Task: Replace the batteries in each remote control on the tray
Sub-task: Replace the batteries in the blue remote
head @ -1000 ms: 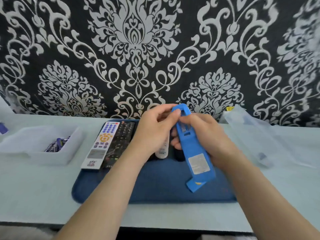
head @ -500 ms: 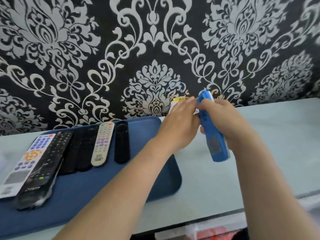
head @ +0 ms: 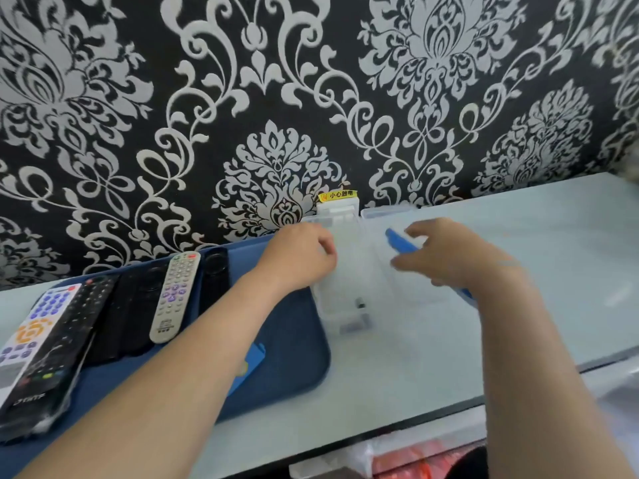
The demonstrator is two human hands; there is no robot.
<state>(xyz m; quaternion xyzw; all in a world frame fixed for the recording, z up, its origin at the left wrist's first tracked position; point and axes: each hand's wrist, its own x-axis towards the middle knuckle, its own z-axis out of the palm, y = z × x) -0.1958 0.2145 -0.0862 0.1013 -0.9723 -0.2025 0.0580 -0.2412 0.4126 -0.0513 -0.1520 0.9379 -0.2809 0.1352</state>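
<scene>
My right hand (head: 453, 259) holds the blue remote (head: 401, 244) over the table, to the right of a clear plastic box (head: 332, 305); most of the remote is hidden under the palm. My left hand (head: 301, 257) hovers with curled fingers over the box's left rim, and blur hides whether it holds anything. Two small dark batteries (head: 359, 304) lie inside the box. A blue battery cover (head: 254, 361) lies on the blue tray (head: 297, 344). Several remotes lie on the tray's left part, among them a grey one (head: 176, 295) and a white one with blue buttons (head: 27, 335).
A white wall socket cover with a yellow label (head: 337, 196) sits behind the box. A patterned wall runs along the back of the table. The table's front edge (head: 415, 420) is close to me, with red items below it.
The view has swung right. Both hands moved right, from over the tray to the clear box. The blue cover now lies on the tray.
</scene>
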